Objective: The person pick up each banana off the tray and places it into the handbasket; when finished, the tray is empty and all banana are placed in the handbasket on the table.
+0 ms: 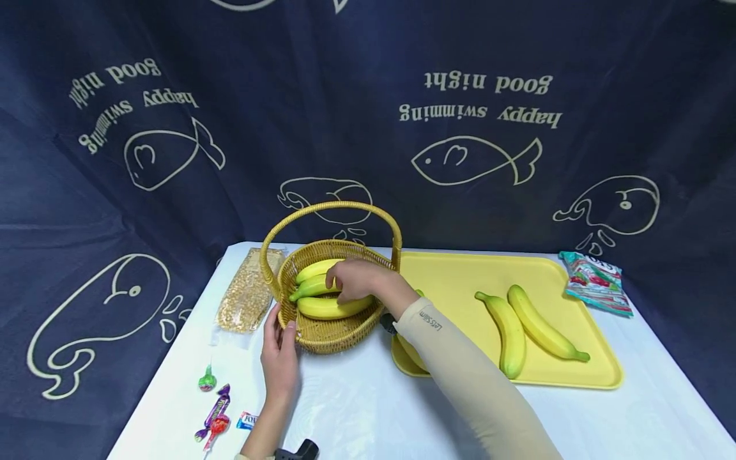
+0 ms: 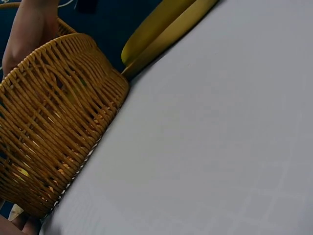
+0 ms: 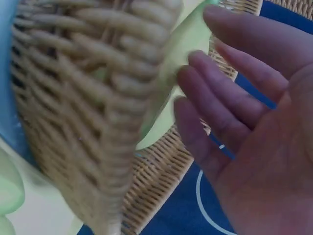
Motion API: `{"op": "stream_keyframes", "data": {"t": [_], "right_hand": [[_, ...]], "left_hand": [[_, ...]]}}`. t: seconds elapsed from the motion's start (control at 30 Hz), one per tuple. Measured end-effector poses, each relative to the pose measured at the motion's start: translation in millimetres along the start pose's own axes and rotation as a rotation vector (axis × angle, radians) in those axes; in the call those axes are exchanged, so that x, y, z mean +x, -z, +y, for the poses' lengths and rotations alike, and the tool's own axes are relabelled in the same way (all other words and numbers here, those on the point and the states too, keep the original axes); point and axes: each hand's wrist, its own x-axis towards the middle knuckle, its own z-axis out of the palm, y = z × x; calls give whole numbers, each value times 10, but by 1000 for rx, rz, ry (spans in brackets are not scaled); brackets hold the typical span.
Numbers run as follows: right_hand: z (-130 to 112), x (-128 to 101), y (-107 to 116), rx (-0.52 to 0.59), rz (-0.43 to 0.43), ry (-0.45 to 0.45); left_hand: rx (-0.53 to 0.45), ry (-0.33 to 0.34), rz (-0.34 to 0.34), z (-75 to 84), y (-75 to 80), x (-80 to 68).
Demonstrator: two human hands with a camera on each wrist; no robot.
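On table: left hand [image 1: 280, 359] steadies basket [image 1: 330, 332] | right hand [image 1: 356, 278] over bananas [image 1: 322, 297]

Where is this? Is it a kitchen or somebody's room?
Hard to say; it looks more like a table set up for filming than a kitchen. A dark blue cloth with whale drawings hangs behind a white-covered table, which holds a wicker basket of bananas, a yellow tray and sweets.

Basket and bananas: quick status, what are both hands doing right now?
Left hand steadies the basket wall, fingers straight. Right hand inside, open over three bananas. Two more bananas wait on the yellow tray. Nothing in the way.
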Motion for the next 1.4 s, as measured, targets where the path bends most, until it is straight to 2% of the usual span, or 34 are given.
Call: {"op": "stream_keyframes", "data": {"t": [0.23,0.37,0.5,0.67,0.87,0.93,1.03,1.13,1.3,1.4], "right_hand": [[39,-1,-103,-53,-34,-16],[33,-10,-140,-122,-16,-37],[51,-78,-91,-110,36,-5],[141,-380,51,-60,154,74],[429,-957,97,-21,353,72],[553,-1133,70,8,390,52],[724,-1363,-19,50,390,13],[837,-1539,-158,81,338,-61],[931,-1675,-452,167,235,-267],[945,-1700,-601,252,184,-347]], "left_hand": [[-4,6,-6,12,34,7],[-26,13,-10,22,24,-13],[-27,11,-15,28,6,-17],[-16,10,-12,28,-14,-21],[9,-6,-9,23,-26,-7],[10,-7,-8,21,-28,-3],[5,-7,-17,34,-27,-7],[-7,-12,-32,131,-7,-41],[-14,-2,-41,365,18,-118],[-23,1,-41,365,18,-123]]}}
